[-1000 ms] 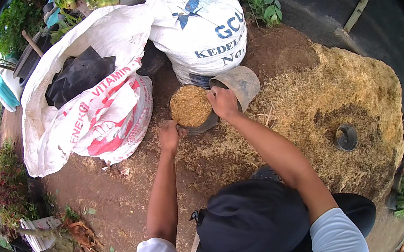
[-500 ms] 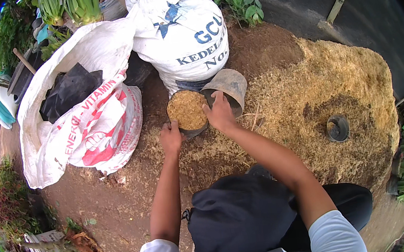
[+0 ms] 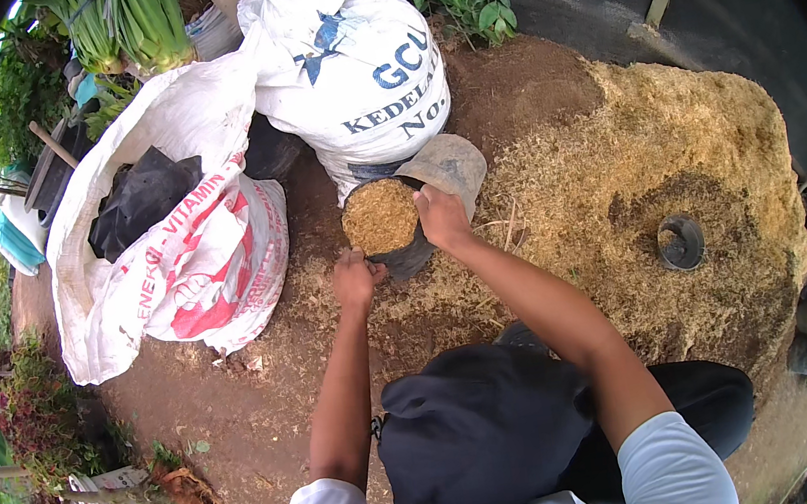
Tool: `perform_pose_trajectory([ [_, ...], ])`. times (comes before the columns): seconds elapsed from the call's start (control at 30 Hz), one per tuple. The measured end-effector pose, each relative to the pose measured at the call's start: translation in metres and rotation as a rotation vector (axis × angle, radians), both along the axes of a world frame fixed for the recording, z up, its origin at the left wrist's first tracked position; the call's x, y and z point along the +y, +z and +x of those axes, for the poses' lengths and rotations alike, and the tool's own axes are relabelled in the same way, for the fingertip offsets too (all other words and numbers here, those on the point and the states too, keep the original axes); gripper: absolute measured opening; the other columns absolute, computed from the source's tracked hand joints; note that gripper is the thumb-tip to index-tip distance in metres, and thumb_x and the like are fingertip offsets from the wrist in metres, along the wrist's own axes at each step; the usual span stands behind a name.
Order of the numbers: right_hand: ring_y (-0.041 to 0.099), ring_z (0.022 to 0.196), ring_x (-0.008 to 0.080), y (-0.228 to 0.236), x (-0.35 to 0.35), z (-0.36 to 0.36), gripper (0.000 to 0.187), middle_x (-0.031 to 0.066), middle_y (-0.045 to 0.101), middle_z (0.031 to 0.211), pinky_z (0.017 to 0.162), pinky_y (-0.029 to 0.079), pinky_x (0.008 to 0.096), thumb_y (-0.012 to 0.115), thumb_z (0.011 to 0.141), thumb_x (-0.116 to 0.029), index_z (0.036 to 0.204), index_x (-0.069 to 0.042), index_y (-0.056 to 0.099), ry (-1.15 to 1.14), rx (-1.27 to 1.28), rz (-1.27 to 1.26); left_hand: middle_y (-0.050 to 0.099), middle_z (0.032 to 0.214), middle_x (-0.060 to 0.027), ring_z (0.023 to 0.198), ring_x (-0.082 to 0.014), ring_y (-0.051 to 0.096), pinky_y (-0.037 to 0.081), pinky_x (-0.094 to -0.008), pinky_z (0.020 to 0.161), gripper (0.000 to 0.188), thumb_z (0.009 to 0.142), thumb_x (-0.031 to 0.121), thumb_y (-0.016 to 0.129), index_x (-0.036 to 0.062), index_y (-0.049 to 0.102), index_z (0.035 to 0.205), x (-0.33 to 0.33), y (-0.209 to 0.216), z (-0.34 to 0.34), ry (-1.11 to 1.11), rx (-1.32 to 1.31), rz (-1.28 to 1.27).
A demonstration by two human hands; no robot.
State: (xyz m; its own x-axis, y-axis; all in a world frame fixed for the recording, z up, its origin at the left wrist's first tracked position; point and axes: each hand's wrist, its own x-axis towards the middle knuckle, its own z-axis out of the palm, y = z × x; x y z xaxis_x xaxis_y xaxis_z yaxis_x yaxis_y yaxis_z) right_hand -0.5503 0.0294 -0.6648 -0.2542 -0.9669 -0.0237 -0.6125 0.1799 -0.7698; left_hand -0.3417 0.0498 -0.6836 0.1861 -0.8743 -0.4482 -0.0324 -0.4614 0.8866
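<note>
A dark, soft-sided planting bag (image 3: pixel 405 260), filled to the rim with tan husk-like material (image 3: pixel 379 217), stands in front of the upright white sack. My left hand (image 3: pixel 357 280) grips its near left rim with bent fingers. On the right side of the rim, my right hand (image 3: pixel 441 215) is closed on the bag's edge. Just behind that hand a grey bucket-like container (image 3: pixel 452 167) lies tilted, partly hidden by the hand and the bag.
An open white sack (image 3: pixel 214 265) with red print holds folded black plastic (image 3: pixel 143 201) at left. A full white sack (image 3: pixel 352 77) stands behind the bag. To the right spreads a mound of husk (image 3: pixel 566 182), with a small grey pot (image 3: pixel 680 242) set in a dark hollow.
The filled bag has tilted slightly, showing more of its near side. My right hand has moved from between bag and grey container onto the bag's rim; my left hand has shifted slightly nearer.
</note>
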Motion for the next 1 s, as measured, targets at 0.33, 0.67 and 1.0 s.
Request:
perform_pose_trajectory([
  [0.33,0.074,0.100,0.0462,0.059,0.020,-0.028,0.026,0.0291,0.075,0.099,0.090,0.059,0.0532,0.055,0.106,-0.019,0.113,-0.002,0.073,0.256,0.242,0.129,0.073,0.090,-0.0245,0.084,-0.0435,0.072,0.055,-0.0507,0.076,0.030,0.109,0.028,0.057,-0.0002,0.067,0.106,0.017,0.038,-0.014,-0.194,-0.773,-0.310],
  [0.67,0.072,0.112,0.0406,0.061,0.078,-0.084,0.038,0.0228,0.073,0.127,0.098,0.058,0.0513,0.058,0.105,-0.017,0.141,-0.009,0.066,0.504,0.344,0.018,0.077,0.116,-0.0225,0.105,-0.0395,0.076,0.059,-0.0429,0.093,0.034,0.103,0.016,0.067,0.0128,0.073,0.136,0.081,0.052,-0.031,-0.918,-0.545,-0.431],
  [1.0,0.071,0.118,0.0310,0.060,0.104,-0.139,0.036,0.0133,0.068,0.142,0.097,0.061,0.0479,0.063,0.104,-0.024,0.139,-0.019,0.071,0.784,0.911,0.175,0.080,0.087,-0.0122,0.082,-0.0351,0.078,0.060,-0.0445,0.078,0.029,0.098,0.026,0.073,0.0180,0.077,0.126,0.077,0.031,-0.081,-0.900,-0.381,-0.238],
])
